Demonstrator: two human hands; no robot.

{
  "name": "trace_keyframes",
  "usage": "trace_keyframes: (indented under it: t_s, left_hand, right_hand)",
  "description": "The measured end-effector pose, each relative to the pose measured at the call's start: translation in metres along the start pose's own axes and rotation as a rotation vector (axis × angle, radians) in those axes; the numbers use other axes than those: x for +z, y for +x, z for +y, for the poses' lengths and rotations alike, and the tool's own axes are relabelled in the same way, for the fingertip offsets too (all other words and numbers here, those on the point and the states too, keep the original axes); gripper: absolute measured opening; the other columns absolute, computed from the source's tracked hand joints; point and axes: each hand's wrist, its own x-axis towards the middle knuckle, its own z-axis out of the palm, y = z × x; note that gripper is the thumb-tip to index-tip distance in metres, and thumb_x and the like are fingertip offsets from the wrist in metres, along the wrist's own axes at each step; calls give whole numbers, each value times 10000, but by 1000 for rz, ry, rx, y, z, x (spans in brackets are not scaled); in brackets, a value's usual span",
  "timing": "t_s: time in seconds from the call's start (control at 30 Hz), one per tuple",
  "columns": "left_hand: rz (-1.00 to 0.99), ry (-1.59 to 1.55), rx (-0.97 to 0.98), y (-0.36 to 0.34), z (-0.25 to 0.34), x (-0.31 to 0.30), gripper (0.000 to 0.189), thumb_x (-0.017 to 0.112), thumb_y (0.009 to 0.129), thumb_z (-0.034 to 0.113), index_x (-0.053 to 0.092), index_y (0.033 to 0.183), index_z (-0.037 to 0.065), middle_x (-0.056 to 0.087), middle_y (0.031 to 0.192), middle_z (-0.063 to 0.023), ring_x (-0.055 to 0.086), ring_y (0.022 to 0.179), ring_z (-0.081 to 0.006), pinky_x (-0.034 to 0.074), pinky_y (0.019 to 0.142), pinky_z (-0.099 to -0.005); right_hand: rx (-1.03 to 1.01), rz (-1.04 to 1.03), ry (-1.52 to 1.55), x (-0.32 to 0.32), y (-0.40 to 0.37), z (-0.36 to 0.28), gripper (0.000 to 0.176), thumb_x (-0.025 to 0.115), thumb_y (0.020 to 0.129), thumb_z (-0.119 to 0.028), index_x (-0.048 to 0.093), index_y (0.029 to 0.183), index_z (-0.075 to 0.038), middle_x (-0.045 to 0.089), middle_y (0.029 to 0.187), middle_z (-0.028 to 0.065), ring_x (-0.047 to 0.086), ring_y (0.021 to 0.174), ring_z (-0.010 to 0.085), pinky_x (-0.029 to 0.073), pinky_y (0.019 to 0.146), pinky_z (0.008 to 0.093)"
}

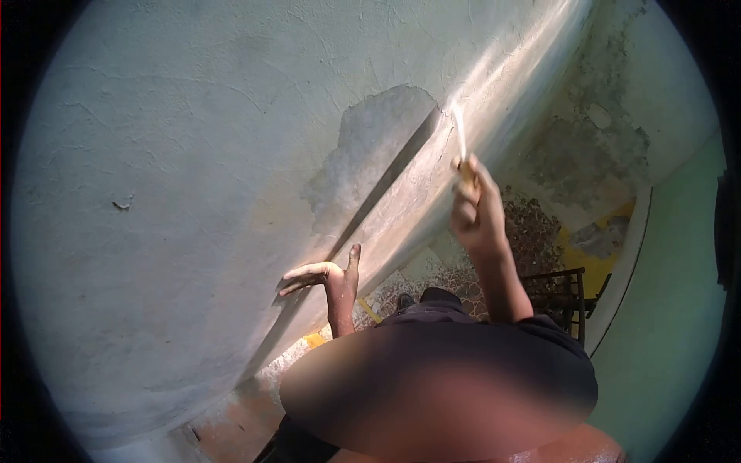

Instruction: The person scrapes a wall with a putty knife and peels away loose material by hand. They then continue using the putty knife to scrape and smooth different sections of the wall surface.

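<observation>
My right hand (480, 212) is closed around the yellowish-brown handle of a scraper (461, 127), slightly smeared by motion. Its thin, bright blade points up, and the tip is at or very close to the wall (177, 170), near the upper right end of a bare patch (378, 143) where the paint has come off. Whether the tip touches cannot be made out. Lower down, my left hand (323, 276) lies with stretched fingers against the wall, thumb apart, holding nothing.
A strip of sunlight runs diagonally along the wall. Beneath it, flakes of debris litter the patterned floor (532, 228). A dark metal rack or chair frame (567, 297) stands by my right arm. A green surface (671, 293) rises at the far right.
</observation>
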Motion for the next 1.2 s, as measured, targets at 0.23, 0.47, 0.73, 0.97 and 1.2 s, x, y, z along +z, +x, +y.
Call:
trace_keyframes:
  t_s: [0.23, 0.47, 0.73, 0.97, 1.2]
  left_hand:
    - [-147, -175, 14, 23, -14, -2, 1385, 741, 815, 670, -48, 1380, -318, -113, 1391, -625, 96, 1473, -502, 117, 1212, -538]
    - [-155, -171, -32, 15, 11, -8, 1376, 768, 847, 577, -138, 1329, -339, -198, 1374, -618, 30, 1476, -502, 88, 1208, -553]
    - [31, 31, -60, 12, 44, -9, 1234, 785, 851, 536, 90, 1325, -367, 41, 1353, -652, 225, 1429, -486, 167, 1191, -529]
    - [7, 5, 37, 24, 34, -10, 717, 759, 875, 521, 649, 1248, -82, 641, 1252, -303, 598, 1152, -410, 392, 1079, -489]
    - [-15, -238, 101, 19, 46, -12, 756, 777, 872, 496, 619, 1186, -173, 617, 1209, -362, 580, 1125, -372, 381, 1075, -494]
  right_hand:
    - [-212, 226, 74, -1, 62, -11, 237, 480, 1087, -322, 566, 1138, -108, 377, 592, -104, 245, 402, 13, 211, 336, 187]
    - [186, 58, 116, -15, -17, 21, 288, 465, 1081, -396, 575, 1018, -137, 384, 541, -103, 268, 358, 15, 193, 290, 213]
    - [-242, -20, 240, -18, 75, -30, 282, 439, 1090, -371, 562, 1094, -117, 338, 535, -95, 236, 375, 22, 186, 341, 220]
    - [191, -55, 101, -4, -5, 21, 291, 430, 1086, -408, 553, 1062, -146, 337, 536, -110, 228, 364, 33, 184, 322, 233]
    - [-169, 25, 252, 1, 64, -36, 236, 438, 1095, -330, 547, 1071, -123, 347, 551, -103, 228, 362, 20, 176, 311, 202]
